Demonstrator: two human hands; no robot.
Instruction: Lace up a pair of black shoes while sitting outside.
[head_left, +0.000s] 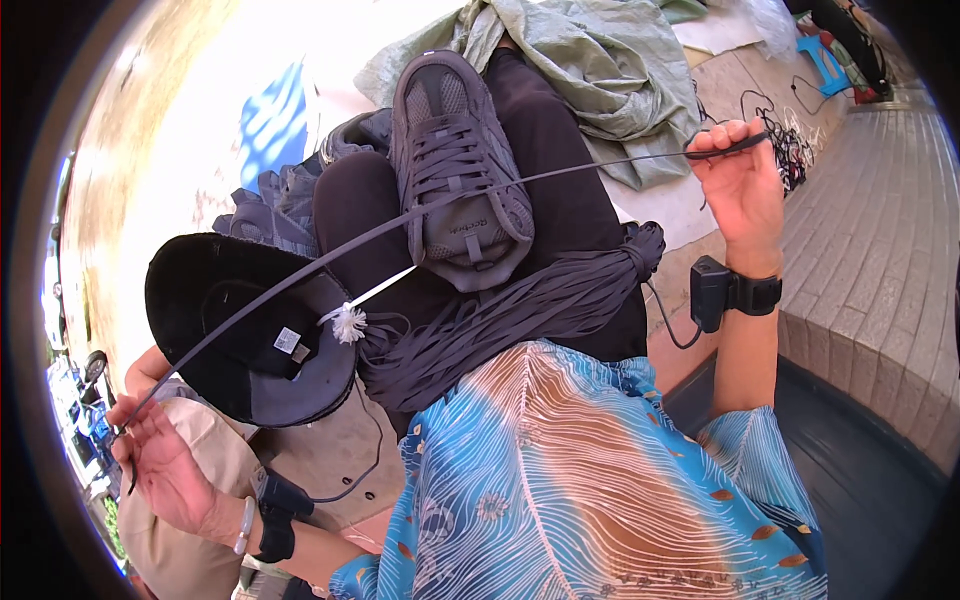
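A long dark grey shoelace [330,256] is stretched between my hands, crossing over a dark grey sneaker upper [465,180] on my lap. The upper has laces threaded in zigzag rows, its toe pointing away from me. My left hand [170,470], out at the lower left, pinches one end of the lace between thumb and fingertips. My right hand [742,190], raised at the right, has its fingers closed on the other end, where the lace is doubled. Across my thighs lies a thick bundle of loose grey shoelaces [480,320].
Left of my lap is a black cap-shaped thing [225,320]; a thin pale stick with a white tuft [348,323] lies beside it. Another person's arm [147,370] shows behind. Grey shoe parts [275,210], a green-grey sheet [610,80] and tangled cords [795,150] lie farther off.
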